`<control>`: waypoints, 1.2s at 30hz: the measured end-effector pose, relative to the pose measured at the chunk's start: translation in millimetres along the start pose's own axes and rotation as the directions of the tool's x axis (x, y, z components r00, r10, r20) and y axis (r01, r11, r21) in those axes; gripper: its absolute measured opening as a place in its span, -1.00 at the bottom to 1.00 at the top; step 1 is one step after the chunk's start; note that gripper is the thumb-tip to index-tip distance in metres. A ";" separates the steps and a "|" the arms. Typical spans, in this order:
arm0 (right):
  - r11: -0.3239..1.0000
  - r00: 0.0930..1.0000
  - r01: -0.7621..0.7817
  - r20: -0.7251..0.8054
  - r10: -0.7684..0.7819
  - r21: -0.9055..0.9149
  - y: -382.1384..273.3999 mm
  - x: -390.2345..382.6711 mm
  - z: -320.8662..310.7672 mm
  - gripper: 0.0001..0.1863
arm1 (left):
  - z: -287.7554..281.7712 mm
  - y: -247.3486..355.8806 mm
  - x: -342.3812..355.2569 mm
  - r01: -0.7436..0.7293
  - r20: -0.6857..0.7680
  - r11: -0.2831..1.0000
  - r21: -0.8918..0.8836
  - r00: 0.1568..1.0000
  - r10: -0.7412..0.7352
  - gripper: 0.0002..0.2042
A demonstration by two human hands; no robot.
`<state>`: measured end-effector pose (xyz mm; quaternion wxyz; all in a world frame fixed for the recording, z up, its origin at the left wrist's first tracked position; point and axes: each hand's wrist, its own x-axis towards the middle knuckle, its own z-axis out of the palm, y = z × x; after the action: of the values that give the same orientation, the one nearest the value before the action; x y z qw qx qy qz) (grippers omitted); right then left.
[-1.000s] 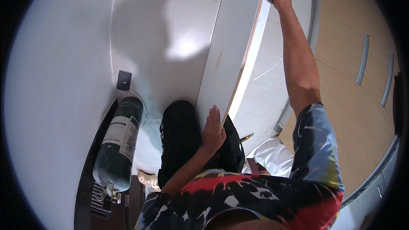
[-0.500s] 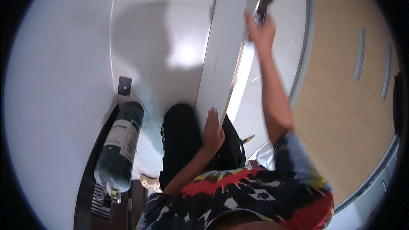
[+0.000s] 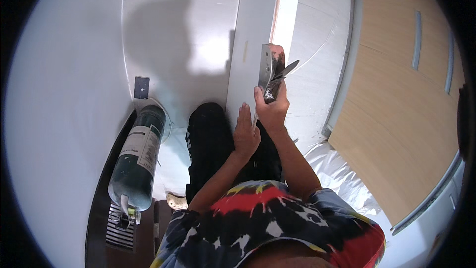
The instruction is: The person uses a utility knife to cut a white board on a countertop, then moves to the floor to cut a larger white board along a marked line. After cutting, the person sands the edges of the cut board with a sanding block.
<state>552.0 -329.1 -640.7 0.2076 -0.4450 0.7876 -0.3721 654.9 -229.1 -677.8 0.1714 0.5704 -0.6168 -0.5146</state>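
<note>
A long pale board [image 3: 253, 25] runs away from me, its near end between my legs, with a raw brown edge along its right side. My left hand [image 3: 245, 136] lies on the board's near part, fingers stretched out and flat on its face. My right hand [image 3: 273, 111] is closed around what looks like a hand plane [image 3: 267, 64], with silver sides, a worn reddish top and a dark handle sticking out crosswise. This plane is at the board's right edge, just beyond my left hand; its underside is hidden.
On the left, a dark green gas cylinder [image 3: 131, 168] lies near the white wall. A small dark square [image 3: 142, 87] is beyond it. Light wood panels with grey handles [image 3: 416, 39] stand on the right, and crumpled white plastic sheeting [image 3: 342, 173] lies below them.
My right hand has come back toward me with the plane, from the board's far part to near my left hand. My left hand stays at the board's near end.
</note>
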 end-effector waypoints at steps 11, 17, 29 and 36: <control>0.974 0.999 0.033 -0.023 -0.039 -0.226 -8.3 185.9 36.6 -0.41 | -48.3 -4.1 6.7 0.248 0.303 0.829 -0.500 0.948 -0.101 -0.30; 0.977 0.958 -0.213 0.196 0.211 -0.011 -6.8 -72.7 -6.0 -0.36 | -67.9 -24.8 -4.3 0.388 0.471 0.690 -0.611 0.879 -0.077 -0.15; 0.978 1.000 0.020 0.007 -0.019 -0.208 -3.4 83.2 16.5 -0.38 | -53.2 -44.6 -28.2 0.478 0.570 0.617 -0.625 0.820 -0.057 -0.10; 0.988 0.999 -0.029 0.014 0.031 -0.149 -2.1 10.1 2.4 -0.44 | -58.8 -51.7 -29.1 0.534 0.624 0.573 -0.622 0.780 -0.049 -0.07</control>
<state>549.5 -339.4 -640.5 0.1856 -0.4505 0.8181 -0.3054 737.6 -220.0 -685.5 0.1244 0.3673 -0.2477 -0.8878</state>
